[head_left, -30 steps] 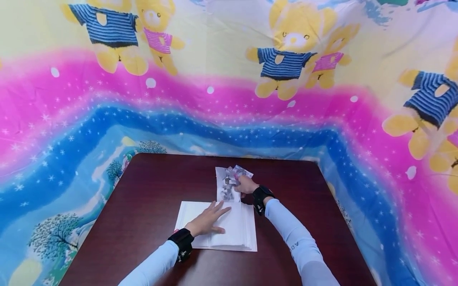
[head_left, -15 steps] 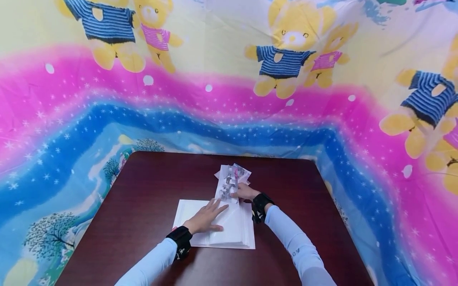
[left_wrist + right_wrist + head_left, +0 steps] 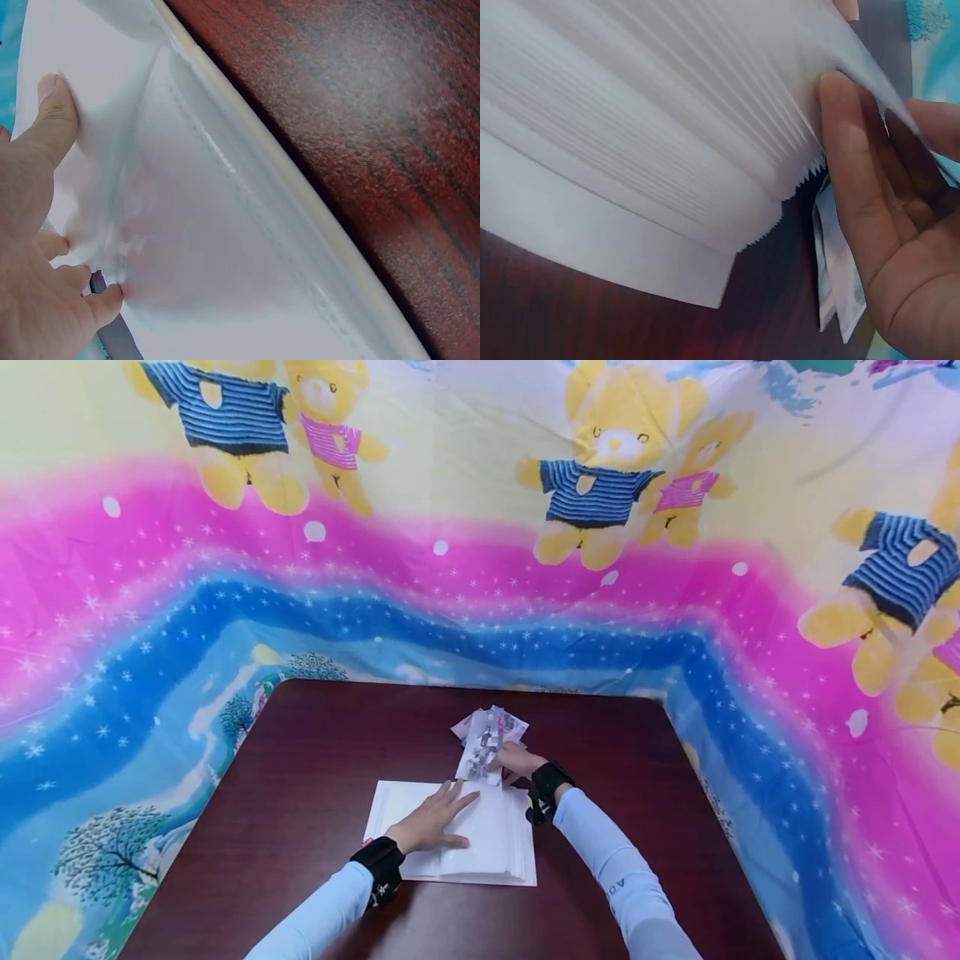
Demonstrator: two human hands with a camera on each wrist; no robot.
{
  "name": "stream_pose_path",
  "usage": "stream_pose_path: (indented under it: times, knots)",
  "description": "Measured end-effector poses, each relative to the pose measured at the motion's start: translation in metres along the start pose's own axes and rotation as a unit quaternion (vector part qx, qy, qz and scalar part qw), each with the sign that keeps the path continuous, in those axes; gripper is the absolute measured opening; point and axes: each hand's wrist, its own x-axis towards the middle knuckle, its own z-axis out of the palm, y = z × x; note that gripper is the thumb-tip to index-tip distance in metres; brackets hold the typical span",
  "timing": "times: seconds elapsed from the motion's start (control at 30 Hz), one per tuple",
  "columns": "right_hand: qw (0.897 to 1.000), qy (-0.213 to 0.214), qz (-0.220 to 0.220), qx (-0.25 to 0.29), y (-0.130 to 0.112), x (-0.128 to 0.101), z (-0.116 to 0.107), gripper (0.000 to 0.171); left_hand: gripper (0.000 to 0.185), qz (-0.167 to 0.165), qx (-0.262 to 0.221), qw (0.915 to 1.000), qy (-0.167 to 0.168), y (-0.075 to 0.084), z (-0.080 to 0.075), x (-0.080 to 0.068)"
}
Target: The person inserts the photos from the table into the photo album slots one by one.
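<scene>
Table (image 3: 337,735): near edge cut off.
Album (image 3: 487,843): open on it, partly covered.
Left hand (image 3: 433,822): fingers spread wide across the album.
Right hand (image 3: 519,760): pinching the print, fingertips partly hidden.
Print (image 3: 478,758): at album's far edge; whether inserted, unclear.
Other prints (image 3: 516,727): beneath, mostly hidden.

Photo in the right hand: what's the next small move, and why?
Probably ease the photo gently toward the person, its near edge leading into what looks like a page pocket. The right hand pinches the photo, its near edge lies at the far edge of the album page, and the left hand rests on that page with fingers spread.
</scene>
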Motion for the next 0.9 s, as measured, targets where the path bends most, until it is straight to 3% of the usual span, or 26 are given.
stream_pose_path:
  times: [0.13, 0.43, 0.57, 0.7, 0.77, 0.9]
  knots:
    - [1.000, -0.003, 0.010, 0.020, 0.002, 0.001, 0.001, 0.017, 0.086, -0.007, 0.005, 0.9999, -0.007, 0.000, -0.001, 0.001]
    - [1.000, -0.013, 0.004, -0.009, 0.001, 0.000, 0.000, 0.024, 0.086, 0.014, -0.017, 0.9997, 0.010, -0.002, 0.000, 0.004]
    - [1.000, -0.007, -0.009, 0.009, 0.003, -0.001, -0.002, 0.026, 0.068, 0.003, -0.012, 0.9966, 0.081, -0.001, -0.002, 0.018]
    - [1.000, 0.003, -0.010, 0.028, 0.006, -0.002, 0.000, 0.030, 0.043, -0.029, 0.018, 0.9862, 0.162, -0.002, -0.005, 0.039]
    - [1.000, 0.003, -0.012, 0.029, 0.007, -0.002, 0.002, 0.032, 0.032, -0.047, 0.010, 0.9844, 0.169, -0.006, -0.006, 0.048]
    - [0.999, -0.003, -0.015, 0.032, 0.012, -0.005, -0.001, 0.022, 0.014, -0.080, -0.056, 0.9859, 0.135, -0.014, -0.014, 0.061]
